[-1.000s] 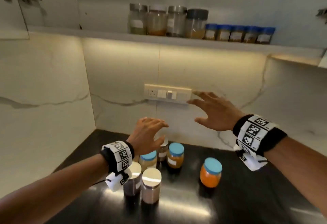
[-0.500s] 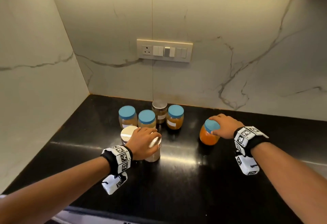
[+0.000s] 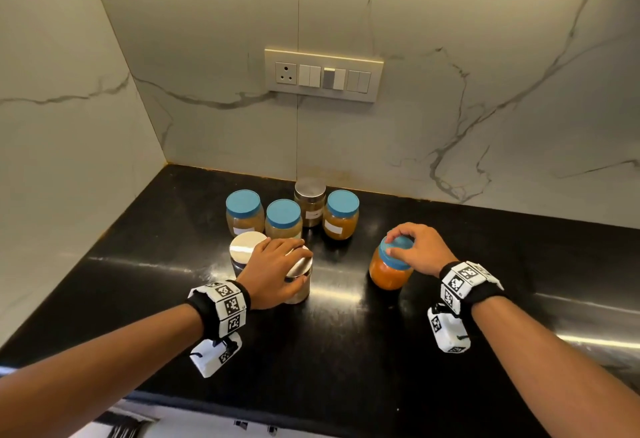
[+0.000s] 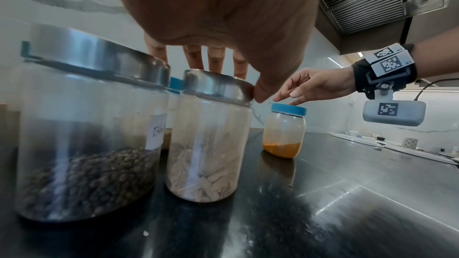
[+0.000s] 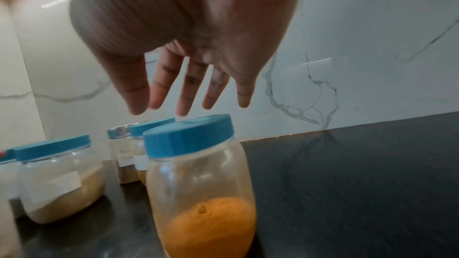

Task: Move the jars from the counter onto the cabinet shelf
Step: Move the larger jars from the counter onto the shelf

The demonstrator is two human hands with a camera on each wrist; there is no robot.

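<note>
Several jars stand on the black counter (image 3: 346, 351). My left hand (image 3: 275, 266) lies over the steel-lidded jar of pale pieces (image 4: 206, 154). Its thumb presses the near rim of the lid and its fingers (image 4: 216, 60) reach down behind the far rim. My right hand (image 3: 417, 247) hangs just over the blue lid of the jar of orange powder (image 3: 389, 273). In the right wrist view its fingers (image 5: 188, 93) are straight and spread a little above the orange jar (image 5: 198, 193). The cabinet shelf is out of view.
A second steel-lidded jar of dark beans (image 3: 242, 247) stands against the left of the gripped one. Behind are three blue-lidded jars (image 3: 283, 214) and a small steel-lidded jar (image 3: 310, 192). A switch panel (image 3: 323, 74) sits on the marble wall.
Both hands came down from in front of the wall to the counter. The left settled on the steel-lidded jar, the right over the orange jar's lid. The view tilted down and lost the shelf.
</note>
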